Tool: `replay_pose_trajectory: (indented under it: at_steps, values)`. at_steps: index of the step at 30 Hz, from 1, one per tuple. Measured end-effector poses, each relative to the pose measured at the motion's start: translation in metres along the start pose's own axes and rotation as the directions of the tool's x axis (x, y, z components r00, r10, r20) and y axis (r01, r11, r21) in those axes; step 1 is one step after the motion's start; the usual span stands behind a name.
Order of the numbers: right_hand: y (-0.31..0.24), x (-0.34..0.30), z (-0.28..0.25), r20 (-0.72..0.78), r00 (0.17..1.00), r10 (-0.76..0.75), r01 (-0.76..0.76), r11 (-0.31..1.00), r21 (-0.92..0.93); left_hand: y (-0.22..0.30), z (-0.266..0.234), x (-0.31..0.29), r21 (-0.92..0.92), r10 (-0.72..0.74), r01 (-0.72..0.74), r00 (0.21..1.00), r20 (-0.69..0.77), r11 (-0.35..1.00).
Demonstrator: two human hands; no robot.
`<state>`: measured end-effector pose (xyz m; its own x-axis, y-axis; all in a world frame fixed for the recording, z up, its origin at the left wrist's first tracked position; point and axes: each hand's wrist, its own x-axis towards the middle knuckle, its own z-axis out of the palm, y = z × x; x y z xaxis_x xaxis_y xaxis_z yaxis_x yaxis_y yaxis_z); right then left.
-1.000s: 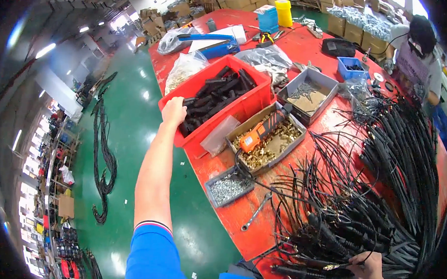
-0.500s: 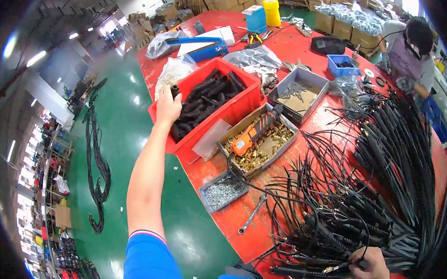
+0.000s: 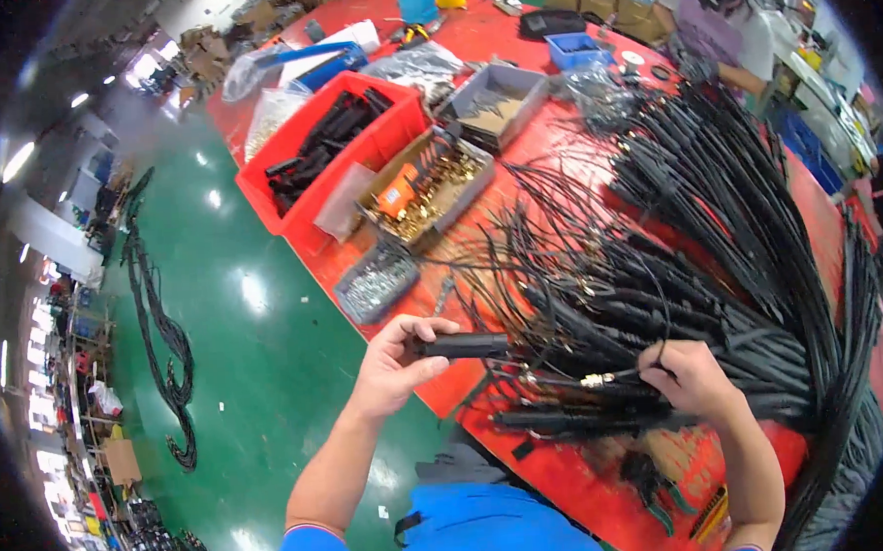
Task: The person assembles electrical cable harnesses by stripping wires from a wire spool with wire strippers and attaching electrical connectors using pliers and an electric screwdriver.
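My left hand [image 3: 394,366] grips one end of a black tubular sleeve [image 3: 472,346], held level above the front of the red table. Its other end points right, towards a brass fitting [image 3: 596,380] on a thin black cable [image 3: 625,373]. The sleeve and the fitting are apart. Thumb and fingers of my right hand [image 3: 690,375] pinch this cable just right of the fitting. Beneath and behind both hands lies a dense heap of black cables [image 3: 719,313], many with metal ends. More black sleeves [image 3: 332,133] fill a red bin [image 3: 296,221] at the far left.
Beside the bin, a cardboard box [image 3: 454,216] holds brass fittings and an orange power tool [image 3: 403,189]. A small tray of screws [image 3: 375,286] sits nearer. Green-handled pliers [image 3: 658,502] lie near the front edge. Across the table works another person [image 3: 722,37].
My left hand has come back from the red bin with a black sleeve. My right hand, still on the cable, has risen and moved slightly left. The view has shifted.
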<state>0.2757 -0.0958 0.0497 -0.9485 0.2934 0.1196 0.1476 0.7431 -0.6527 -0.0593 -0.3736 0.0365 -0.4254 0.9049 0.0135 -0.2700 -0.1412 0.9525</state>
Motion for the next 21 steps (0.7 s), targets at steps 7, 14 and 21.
replay_pose_trajectory:
  at_steps: [7, 14, 21]
  values:
    - [0.008, -0.009, -0.005, 0.046, 0.998, 0.042, -0.048, 0.988, 0.146, -0.023, 0.062, -0.028, 0.079, -0.133, 0.134, 0.991, -0.020, 0.988]
    - [0.011, -0.014, -0.005, -0.018, 1.000, -0.018, 0.021, 0.983, 0.183, -0.039, 0.077, -0.037, 0.236, -0.140, 0.146, 0.989, -0.042, 0.961]
    - [0.011, -0.011, -0.005, 0.058, 0.998, 0.029, -0.040, 0.981, 0.187, -0.052, 0.095, -0.041, 0.378, -0.122, 0.164, 0.984, -0.132, 0.911]
